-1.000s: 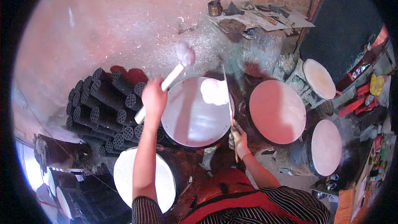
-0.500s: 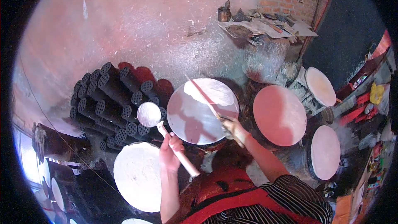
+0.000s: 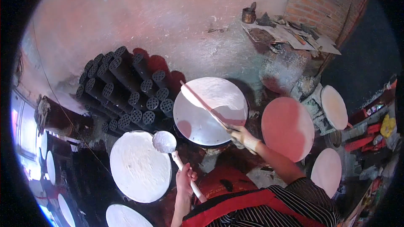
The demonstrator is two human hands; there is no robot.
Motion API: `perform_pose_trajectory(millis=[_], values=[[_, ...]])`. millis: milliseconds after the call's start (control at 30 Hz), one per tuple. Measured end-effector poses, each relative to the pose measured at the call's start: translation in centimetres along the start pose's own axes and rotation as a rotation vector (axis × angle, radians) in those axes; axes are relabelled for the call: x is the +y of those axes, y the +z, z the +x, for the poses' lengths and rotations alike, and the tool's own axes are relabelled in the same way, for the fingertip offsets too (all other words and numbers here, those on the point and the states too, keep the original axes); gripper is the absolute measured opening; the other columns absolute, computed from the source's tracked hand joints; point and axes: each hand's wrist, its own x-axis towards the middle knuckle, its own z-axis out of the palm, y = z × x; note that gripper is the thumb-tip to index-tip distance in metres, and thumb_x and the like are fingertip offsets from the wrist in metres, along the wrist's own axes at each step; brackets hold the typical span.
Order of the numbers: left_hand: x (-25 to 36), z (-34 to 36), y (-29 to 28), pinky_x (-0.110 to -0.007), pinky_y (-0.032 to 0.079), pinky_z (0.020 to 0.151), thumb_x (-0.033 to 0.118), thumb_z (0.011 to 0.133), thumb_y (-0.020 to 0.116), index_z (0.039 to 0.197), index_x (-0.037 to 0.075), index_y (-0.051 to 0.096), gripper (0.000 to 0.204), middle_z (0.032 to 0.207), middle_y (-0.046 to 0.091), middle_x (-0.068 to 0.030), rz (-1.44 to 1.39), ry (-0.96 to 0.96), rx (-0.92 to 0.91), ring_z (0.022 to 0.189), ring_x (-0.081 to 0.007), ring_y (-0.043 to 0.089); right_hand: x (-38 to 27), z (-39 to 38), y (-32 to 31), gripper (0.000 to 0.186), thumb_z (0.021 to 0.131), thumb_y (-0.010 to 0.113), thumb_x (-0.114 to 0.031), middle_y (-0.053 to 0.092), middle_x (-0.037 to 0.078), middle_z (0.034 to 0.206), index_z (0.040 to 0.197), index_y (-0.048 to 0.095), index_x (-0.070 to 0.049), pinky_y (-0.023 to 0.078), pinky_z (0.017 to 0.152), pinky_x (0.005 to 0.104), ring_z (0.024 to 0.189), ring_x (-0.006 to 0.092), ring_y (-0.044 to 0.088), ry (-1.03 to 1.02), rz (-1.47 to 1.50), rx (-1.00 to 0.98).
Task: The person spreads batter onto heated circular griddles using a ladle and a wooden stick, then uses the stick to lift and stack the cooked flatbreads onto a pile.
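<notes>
Pinkish, worn plaster wall (image 3: 147, 17) rises behind everything, meeting red brickwork (image 3: 315, 2) at the upper right, where a cluttered pale bench (image 3: 326, 46) carries a dark metal can (image 3: 248, 16). Before me sits a round, flat, grey metal griddle (image 3: 200, 128), its far part covered by a layer of wet white batter (image 3: 223, 90). With my right hand (image 3: 242, 138) I grasp a long, thin, wooden spreading blade (image 3: 210, 111), my grip closed on its near end; it slants across the griddle, and its far tip reaches the upper-left rim. I cannot tell whether its edge touches the batter. My left hand (image 3: 186, 178) is wrapped around the pale handle of a round-bowled, whitish ladle (image 3: 164, 142), whose bowl overlaps, in view, the right edge of a white-coated round plate (image 3: 139, 168). Stacked black cylindrical briquettes (image 3: 126, 90), pierced with holes, lie left of the griddle, near the wall. On the griddle's right stands another round plate (image 3: 290, 130), part reddish and part pale. Below me, a red band (image 3: 248, 201) crosses my dark striped clothing (image 3: 277, 210).
</notes>
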Motion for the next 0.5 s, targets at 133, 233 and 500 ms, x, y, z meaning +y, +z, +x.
perform_pose_trajectory(millis=[133,233,500], values=[[-2.3,-0.5,-1.0,-0.025,0.039,0.044,0.014,0.093,0.061,0.089,0.005,0.052,0.014,0.070,0.049,-0.0021,-0.016,0.030,0.142,0.056,-0.0129,0.049,0.8,-0.1,-7.5,0.042,0.098,0.057,-0.019,0.047,-0.004,0.058,0.139,0.054,-0.021,0.026,0.033,0.0259,0.039,0.0069,0.037,0.068,0.054,0.021],[-3.8,-1.6,0.0,-0.024,0.038,0.045,0.014,0.093,0.060,0.093,0.004,0.054,0.012,0.073,0.048,-0.0014,-0.047,0.060,0.199,0.057,-0.0111,0.047,0.7,5.1,-10.3,0.032,0.096,0.058,-0.015,0.051,-0.002,0.058,0.127,0.063,-0.016,0.027,0.032,0.0268,0.039,0.0085,0.042,-0.066,0.119,0.351],[-7.7,-3.6,1.5,-0.022,0.038,0.045,0.013,0.093,0.059,0.093,0.004,0.054,0.010,0.072,0.046,-0.0003,-0.150,0.071,0.288,0.057,-0.0097,0.045,-2.7,4.7,-13.1,0.041,0.098,0.058,-0.017,0.050,-0.004,0.057,0.138,0.055,-0.022,0.031,0.033,0.0254,0.039,0.0049,0.039,0.198,-0.211,-0.319]])
